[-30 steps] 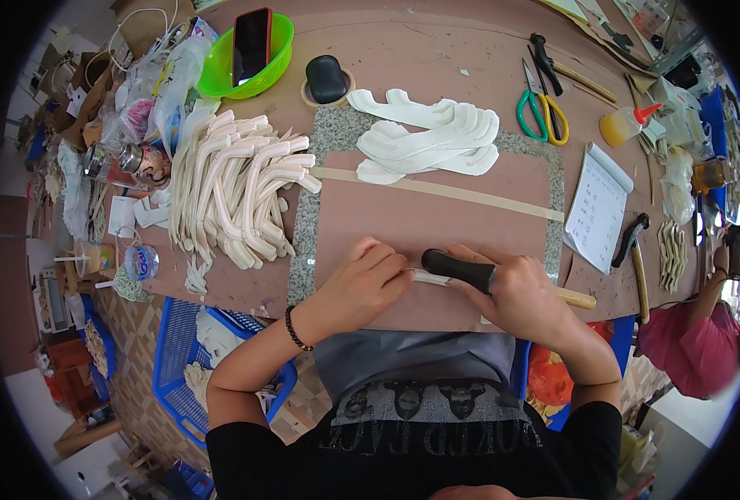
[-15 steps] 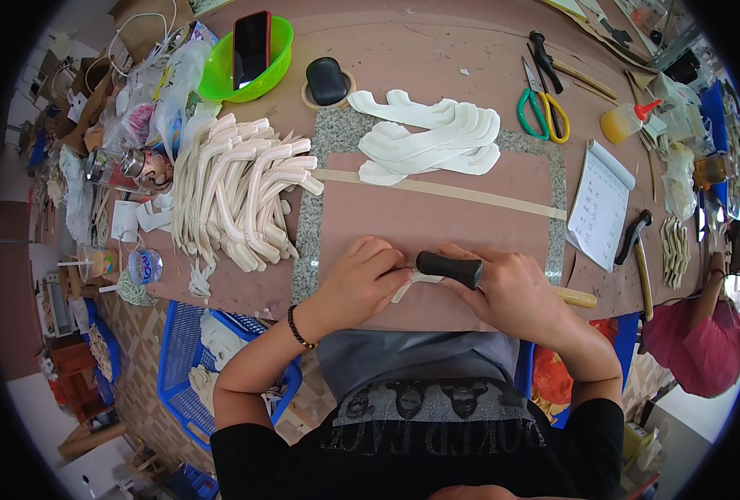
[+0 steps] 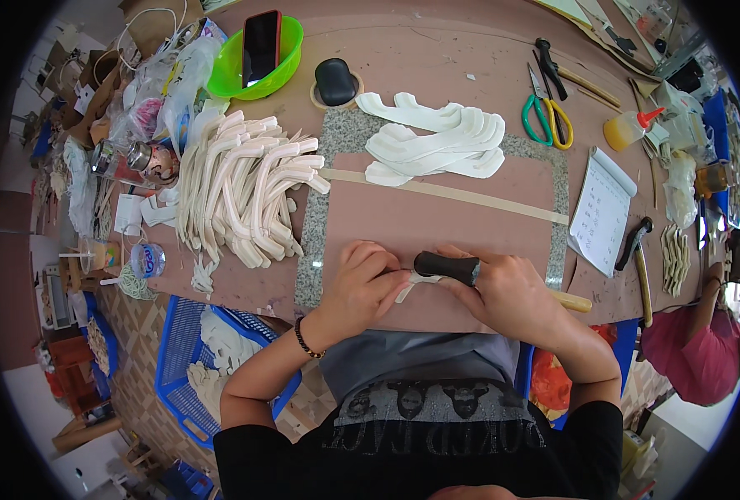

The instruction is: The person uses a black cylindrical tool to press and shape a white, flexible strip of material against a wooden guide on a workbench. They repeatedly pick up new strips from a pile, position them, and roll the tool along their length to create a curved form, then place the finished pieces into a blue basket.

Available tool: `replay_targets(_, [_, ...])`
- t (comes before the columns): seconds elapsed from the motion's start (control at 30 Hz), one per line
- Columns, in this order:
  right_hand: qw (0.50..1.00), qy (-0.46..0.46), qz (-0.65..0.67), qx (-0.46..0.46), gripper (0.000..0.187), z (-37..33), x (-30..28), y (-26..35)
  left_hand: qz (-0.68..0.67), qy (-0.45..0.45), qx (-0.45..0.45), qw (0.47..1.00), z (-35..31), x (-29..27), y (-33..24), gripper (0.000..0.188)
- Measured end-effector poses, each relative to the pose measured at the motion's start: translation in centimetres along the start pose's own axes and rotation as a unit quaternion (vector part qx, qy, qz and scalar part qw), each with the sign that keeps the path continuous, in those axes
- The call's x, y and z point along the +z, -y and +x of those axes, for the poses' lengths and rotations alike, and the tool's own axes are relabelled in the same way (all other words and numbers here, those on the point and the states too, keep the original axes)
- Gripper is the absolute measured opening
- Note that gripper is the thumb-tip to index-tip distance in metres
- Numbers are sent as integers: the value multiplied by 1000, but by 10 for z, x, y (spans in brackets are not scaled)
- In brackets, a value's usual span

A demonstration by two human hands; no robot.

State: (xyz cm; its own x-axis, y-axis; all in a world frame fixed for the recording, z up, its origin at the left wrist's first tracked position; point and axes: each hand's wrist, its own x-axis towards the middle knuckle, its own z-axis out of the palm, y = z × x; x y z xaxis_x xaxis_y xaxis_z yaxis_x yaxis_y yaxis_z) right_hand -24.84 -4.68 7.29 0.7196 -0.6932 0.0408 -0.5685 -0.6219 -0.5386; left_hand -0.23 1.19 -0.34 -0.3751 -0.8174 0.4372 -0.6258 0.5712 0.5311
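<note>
My right hand (image 3: 503,287) is closed round a hammer with a black head (image 3: 447,266). Its wooden handle (image 3: 572,301) sticks out behind the palm to the right. Under the hammer head a curved off-white strip (image 3: 405,289) lies against the brown work surface, partly hidden by my fingers. Pinching the strip's left side is my left hand (image 3: 360,282), with a beaded bracelet on its wrist. My right thumb is close to the strip's other end; whether it touches cannot be made out.
Left stands a heap of curved cream strips (image 3: 241,187); beyond my hands, a stack of white curved pieces (image 3: 437,142). Scissors (image 3: 545,112), a notepad (image 3: 601,208), another hammer (image 3: 639,258) and a glue bottle (image 3: 628,129) lie right. A blue basket (image 3: 170,358) stands below the table's edge.
The whole view has shifted slightly. Both hands keep almost the same place and grip, and the hammer head stays over the strip.
</note>
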Motion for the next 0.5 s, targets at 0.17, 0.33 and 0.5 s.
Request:
replay_targets(0.17, [999,-32,7,-8,40,0,-3,6,101,56,38,993,1,-2,-11,22])
replay_targets(0.33, [1000,-11,-16,-11,40,2,3,5,120,37,0,992,-2,-3,-18,24])
replay_targets(0.5, [1000,-1,-5,-9,39,2,4,2,25,-54,-88,994,-5,2,-22,20])
